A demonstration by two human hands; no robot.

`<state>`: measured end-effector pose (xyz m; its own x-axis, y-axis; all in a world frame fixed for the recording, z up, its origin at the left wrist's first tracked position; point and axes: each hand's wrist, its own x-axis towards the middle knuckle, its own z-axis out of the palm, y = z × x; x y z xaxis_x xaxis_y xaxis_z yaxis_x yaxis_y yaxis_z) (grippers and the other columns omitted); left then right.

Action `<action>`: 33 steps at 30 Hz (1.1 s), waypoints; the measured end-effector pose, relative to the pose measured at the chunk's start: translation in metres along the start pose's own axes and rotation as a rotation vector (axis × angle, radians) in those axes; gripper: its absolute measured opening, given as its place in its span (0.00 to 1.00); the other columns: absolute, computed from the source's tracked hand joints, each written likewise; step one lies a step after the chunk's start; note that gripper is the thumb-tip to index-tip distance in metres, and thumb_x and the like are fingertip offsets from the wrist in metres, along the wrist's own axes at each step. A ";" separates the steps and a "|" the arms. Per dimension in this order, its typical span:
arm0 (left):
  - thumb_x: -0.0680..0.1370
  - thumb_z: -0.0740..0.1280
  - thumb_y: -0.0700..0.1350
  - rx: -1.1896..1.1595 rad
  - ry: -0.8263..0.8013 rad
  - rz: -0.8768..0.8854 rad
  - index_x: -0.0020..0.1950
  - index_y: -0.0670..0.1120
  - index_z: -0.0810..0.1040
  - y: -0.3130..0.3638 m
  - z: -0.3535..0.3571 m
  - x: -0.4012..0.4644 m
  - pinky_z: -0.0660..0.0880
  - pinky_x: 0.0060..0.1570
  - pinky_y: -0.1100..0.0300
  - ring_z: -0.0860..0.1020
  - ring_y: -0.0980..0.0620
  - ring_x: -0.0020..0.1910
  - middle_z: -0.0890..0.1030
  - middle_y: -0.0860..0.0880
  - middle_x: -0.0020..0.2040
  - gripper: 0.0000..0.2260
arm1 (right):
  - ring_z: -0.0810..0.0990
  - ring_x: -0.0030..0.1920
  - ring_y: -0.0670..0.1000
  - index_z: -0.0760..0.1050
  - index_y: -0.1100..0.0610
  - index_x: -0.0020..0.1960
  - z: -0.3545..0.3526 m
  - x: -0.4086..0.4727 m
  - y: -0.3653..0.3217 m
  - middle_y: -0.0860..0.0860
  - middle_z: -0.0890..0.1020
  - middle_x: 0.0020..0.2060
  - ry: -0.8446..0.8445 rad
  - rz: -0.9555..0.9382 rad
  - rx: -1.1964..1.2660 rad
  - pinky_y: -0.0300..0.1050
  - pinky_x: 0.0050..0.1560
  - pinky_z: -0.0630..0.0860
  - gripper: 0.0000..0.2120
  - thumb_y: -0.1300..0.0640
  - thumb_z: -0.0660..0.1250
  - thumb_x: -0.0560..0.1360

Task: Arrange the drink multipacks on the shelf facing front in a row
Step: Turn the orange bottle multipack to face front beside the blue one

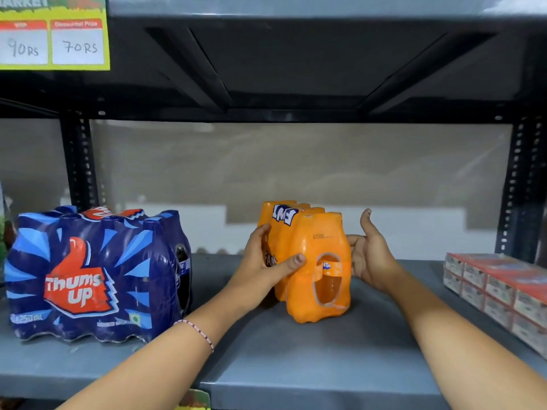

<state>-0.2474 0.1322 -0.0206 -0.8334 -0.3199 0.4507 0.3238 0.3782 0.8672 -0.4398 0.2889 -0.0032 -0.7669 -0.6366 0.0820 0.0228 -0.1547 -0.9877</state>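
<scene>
An orange Fanta multipack (313, 261) stands on the grey shelf (296, 359) near the middle, turned so its narrow end faces me. My left hand (263, 267) grips its left side, thumb across the front. My right hand (370, 255) lies flat against its right side, fingers behind the pack, thumb up. A blue Thums Up multipack (94, 276) stands at the left with its logo facing front, apart from the orange pack.
A stack of red-and-white cartons (497, 291) lies at the right end of the shelf. Black slotted uprights (78, 161) frame the bay, and the upper shelf (296, 69) hangs low overhead. A yellow price sign (53, 34) sits top left.
</scene>
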 end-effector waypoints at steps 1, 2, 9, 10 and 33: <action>0.59 0.77 0.68 -0.002 -0.014 0.008 0.82 0.55 0.52 -0.002 0.000 0.001 0.77 0.53 0.74 0.71 0.66 0.64 0.65 0.57 0.74 0.58 | 0.80 0.62 0.69 0.77 0.69 0.64 0.000 0.000 0.000 0.68 0.83 0.58 0.030 -0.021 0.005 0.67 0.65 0.74 0.52 0.23 0.46 0.72; 0.55 0.78 0.71 0.013 -0.021 0.011 0.82 0.56 0.50 -0.005 0.001 0.002 0.78 0.61 0.65 0.71 0.61 0.69 0.64 0.57 0.76 0.63 | 0.80 0.61 0.68 0.76 0.67 0.65 0.001 0.002 0.000 0.67 0.83 0.57 0.050 -0.044 0.017 0.67 0.65 0.73 0.50 0.24 0.46 0.73; 0.56 0.80 0.64 0.254 0.018 0.048 0.83 0.54 0.50 -0.003 0.012 0.006 0.75 0.69 0.44 0.67 0.50 0.75 0.59 0.55 0.78 0.62 | 0.81 0.62 0.65 0.74 0.59 0.70 0.013 0.009 0.007 0.62 0.83 0.61 0.001 -0.005 0.009 0.69 0.67 0.71 0.47 0.22 0.54 0.70; 0.56 0.79 0.61 0.262 0.027 0.059 0.82 0.54 0.53 -0.002 0.013 0.007 0.76 0.67 0.45 0.69 0.50 0.73 0.61 0.53 0.77 0.59 | 0.81 0.61 0.65 0.75 0.59 0.68 0.014 0.007 0.007 0.62 0.84 0.60 0.000 -0.010 -0.012 0.68 0.66 0.72 0.46 0.22 0.54 0.70; 0.75 0.65 0.36 0.733 0.595 0.189 0.44 0.45 0.74 0.016 -0.012 0.007 0.65 0.31 0.62 0.76 0.48 0.40 0.79 0.48 0.41 0.04 | 0.68 0.74 0.58 0.65 0.51 0.77 0.031 0.033 -0.010 0.56 0.72 0.74 -0.008 -0.044 -0.213 0.63 0.73 0.63 0.38 0.29 0.47 0.77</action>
<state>-0.2425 0.1258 -0.0007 -0.3669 -0.5101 0.7779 -0.0995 0.8530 0.5124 -0.4448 0.2459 0.0136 -0.7589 -0.6389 0.1258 -0.1471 -0.0199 -0.9889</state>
